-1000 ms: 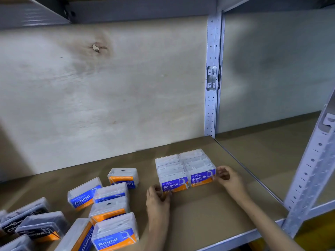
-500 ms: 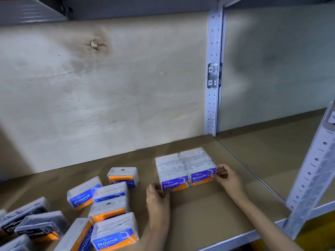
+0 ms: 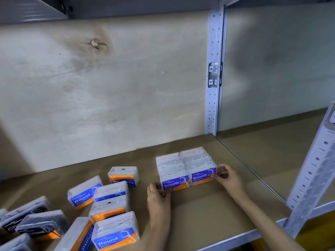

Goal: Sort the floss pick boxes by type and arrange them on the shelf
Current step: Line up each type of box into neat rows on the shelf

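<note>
Several clear "Smooth" floss pick boxes (image 3: pixel 186 165) with purple and orange labels stand packed in two tidy rows on the brown shelf board (image 3: pixel 199 211). My left hand (image 3: pixel 158 194) touches the front left corner of this block, fingers curled against the near box. My right hand (image 3: pixel 226 175) pinches the front right corner of the right-hand box. To the left lie several loose "Round" boxes (image 3: pixel 84 192) with blue and orange labels, some on their sides. Dark "Charcoal" boxes (image 3: pixel 39 225) sit at the far left bottom.
A pale plywood back wall (image 3: pixel 108 96) closes the shelf behind. A perforated metal upright (image 3: pixel 213 73) stands at the back right, another upright (image 3: pixel 311 176) at the front right. Right of the board's edge lies a second shelf bay (image 3: pixel 272 151).
Both hands stay at the front corners of the Smooth block; the right hand has closed in slightly against the right box. The block looks a touch squarer.
</note>
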`<state>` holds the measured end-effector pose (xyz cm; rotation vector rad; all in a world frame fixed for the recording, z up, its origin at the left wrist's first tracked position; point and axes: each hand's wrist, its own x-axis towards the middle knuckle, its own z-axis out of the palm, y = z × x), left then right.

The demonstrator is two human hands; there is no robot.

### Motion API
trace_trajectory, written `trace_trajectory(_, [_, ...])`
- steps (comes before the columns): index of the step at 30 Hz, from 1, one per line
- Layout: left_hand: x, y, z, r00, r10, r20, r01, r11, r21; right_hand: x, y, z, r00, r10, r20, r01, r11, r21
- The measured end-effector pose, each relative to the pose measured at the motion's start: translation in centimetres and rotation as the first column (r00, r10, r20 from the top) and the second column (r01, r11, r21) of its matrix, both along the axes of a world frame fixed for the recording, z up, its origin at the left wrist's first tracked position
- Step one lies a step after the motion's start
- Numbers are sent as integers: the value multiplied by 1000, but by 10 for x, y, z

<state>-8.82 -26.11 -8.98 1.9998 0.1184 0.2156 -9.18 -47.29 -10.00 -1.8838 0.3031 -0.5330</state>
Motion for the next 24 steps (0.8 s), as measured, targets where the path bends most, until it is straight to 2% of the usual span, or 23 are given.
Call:
trace_trajectory(9, [-1, 2, 0, 999, -31, 16, 31, 999, 14, -3, 0, 3, 1000, 22, -3, -22, 1000, 18])
trace_trajectory(15, [5, 4, -5, 999, -12, 46, 19, 988, -151, -1, -2, 1, 999, -41, 27, 40, 999, 31])
trace_trajectory(17, [11, 3, -5, 999, -10, 41, 20, 969, -247, 5, 0, 6, 997, -69, 19, 67, 994, 86])
trace_trajectory(20, [25, 2, 0, 1000, 0, -24, -10, 912, -409, 18, 1, 12, 997, -62, -35, 70, 961, 269])
trace_trajectory(24, [45, 1, 0, 997, -48, -64, 10, 863, -505, 33, 1, 16, 993, 54, -106, -7, 917, 399])
